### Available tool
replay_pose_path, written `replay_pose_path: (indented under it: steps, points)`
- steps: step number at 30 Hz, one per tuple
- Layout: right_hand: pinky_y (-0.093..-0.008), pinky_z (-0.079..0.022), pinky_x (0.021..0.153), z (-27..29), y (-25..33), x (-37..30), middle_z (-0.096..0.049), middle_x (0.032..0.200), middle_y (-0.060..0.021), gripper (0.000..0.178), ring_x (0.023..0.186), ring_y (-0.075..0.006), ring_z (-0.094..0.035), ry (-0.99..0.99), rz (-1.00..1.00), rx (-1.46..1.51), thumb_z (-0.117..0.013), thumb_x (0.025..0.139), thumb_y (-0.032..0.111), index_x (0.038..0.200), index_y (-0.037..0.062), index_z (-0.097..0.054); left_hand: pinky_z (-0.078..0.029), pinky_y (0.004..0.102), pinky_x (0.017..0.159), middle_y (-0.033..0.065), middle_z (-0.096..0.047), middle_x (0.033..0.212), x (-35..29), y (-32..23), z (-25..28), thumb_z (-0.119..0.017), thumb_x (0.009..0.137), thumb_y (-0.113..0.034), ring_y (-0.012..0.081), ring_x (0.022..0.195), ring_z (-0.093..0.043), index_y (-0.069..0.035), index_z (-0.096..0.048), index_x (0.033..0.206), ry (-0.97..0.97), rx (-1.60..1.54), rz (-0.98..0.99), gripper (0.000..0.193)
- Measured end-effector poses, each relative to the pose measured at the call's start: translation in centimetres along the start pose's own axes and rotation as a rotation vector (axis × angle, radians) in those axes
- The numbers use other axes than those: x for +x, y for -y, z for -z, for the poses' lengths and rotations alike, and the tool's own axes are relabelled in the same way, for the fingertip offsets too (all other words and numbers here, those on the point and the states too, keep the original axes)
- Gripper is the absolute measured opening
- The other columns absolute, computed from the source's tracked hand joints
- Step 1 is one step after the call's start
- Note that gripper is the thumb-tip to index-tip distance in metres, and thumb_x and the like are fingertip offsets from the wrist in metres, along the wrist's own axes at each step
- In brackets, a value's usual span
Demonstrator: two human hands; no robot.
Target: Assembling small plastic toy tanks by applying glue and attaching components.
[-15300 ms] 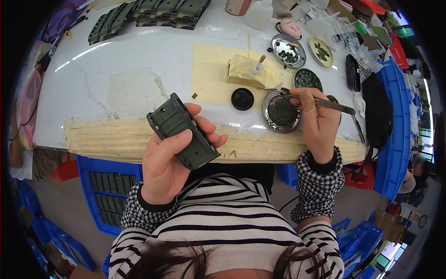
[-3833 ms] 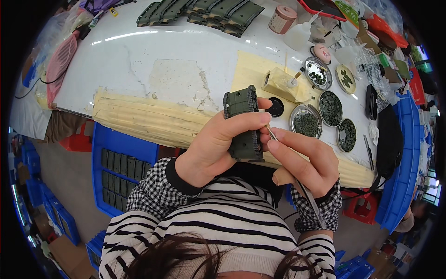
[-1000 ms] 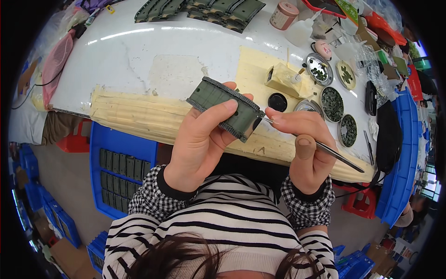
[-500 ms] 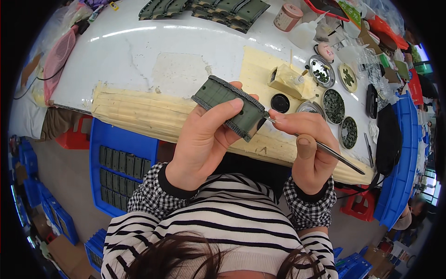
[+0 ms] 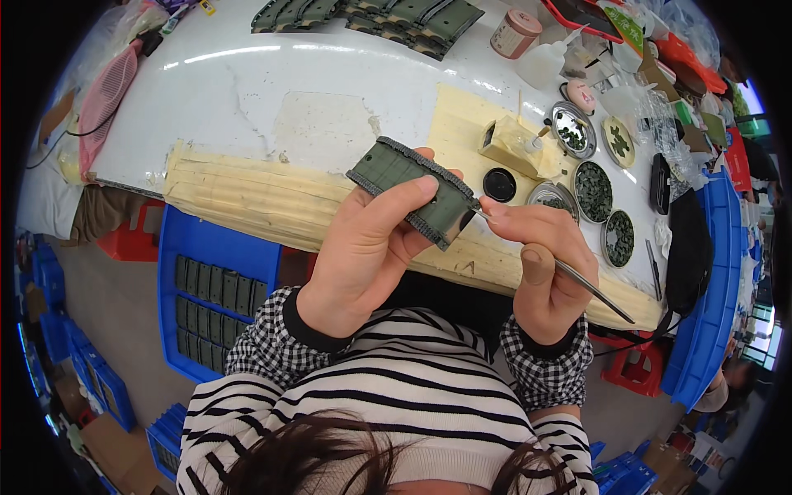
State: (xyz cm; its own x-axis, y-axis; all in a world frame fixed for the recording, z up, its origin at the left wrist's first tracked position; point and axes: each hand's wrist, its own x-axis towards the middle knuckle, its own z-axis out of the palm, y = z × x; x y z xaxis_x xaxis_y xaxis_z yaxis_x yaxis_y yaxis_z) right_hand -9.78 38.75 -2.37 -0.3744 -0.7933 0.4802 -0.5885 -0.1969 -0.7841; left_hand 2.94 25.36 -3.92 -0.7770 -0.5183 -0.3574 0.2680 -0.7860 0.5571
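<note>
My left hand grips a dark green model tank hull above the table's front edge. Ridged tracks run along its two long sides, and the thumb presses on its flat face. Closed around slim metal tweezers, my right hand is just right of the hull. The tweezers' tip meets or nearly meets the hull's right end; whether it pinches a small part is too small to tell. Fingers hide the hull's underside.
Round tins of small green parts stand right of my hands, near a yellowish block with a bottle and a black round lid. More green hulls lie at the far edge. A blue crate of green pieces sits lower left.
Both hands keep their holds and the hull shifts only slightly within the picture. The rear end of the tweezers has swung a little to the left and down.
</note>
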Motion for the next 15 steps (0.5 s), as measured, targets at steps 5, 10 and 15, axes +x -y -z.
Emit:
replay_pose_path:
  steps: [5,10,15]
  points:
    - [-0.0288,-0.052,0.078,-0.13,-0.15,0.03,-0.067,0.099,-0.0150,0.017,0.091,-0.0232,-0.065,0.000,0.007,-0.024,-0.058,0.085,-0.003,0.099,-0.0017,-0.067,-0.052,0.0304,0.091,0.0148,-0.057,0.117,0.11,0.20,0.22,-0.058,0.089,-0.008,0.0201,0.114,-0.056,0.002,-0.043,0.128,-0.005,0.002,-0.005,0.043]
    - [-0.0297,-0.053,0.077,-0.22,-0.29,-0.04,-0.067,0.098,-0.0144,0.015,0.089,-0.0240,-0.066,0.008,0.030,-0.030,-0.060,0.086,0.001,0.099,-0.0013,-0.067,-0.052,0.0298,0.090,0.0157,-0.057,0.117,0.07,0.28,0.21,-0.058,0.089,-0.008,0.0198,0.112,-0.057,0.001,-0.044,0.128,-0.014,-0.009,-0.007,0.042]
    - [-0.0306,-0.053,0.075,-0.06,-0.31,-0.25,-0.067,0.100,-0.0146,0.017,0.089,-0.0246,-0.066,0.027,0.059,-0.071,-0.063,0.085,0.003,0.102,0.0008,-0.067,-0.053,0.0290,0.086,0.0146,-0.059,0.114,0.16,0.23,0.55,-0.060,0.089,-0.008,0.0184,0.105,-0.060,-0.002,-0.046,0.125,0.023,-0.029,0.023,0.039]
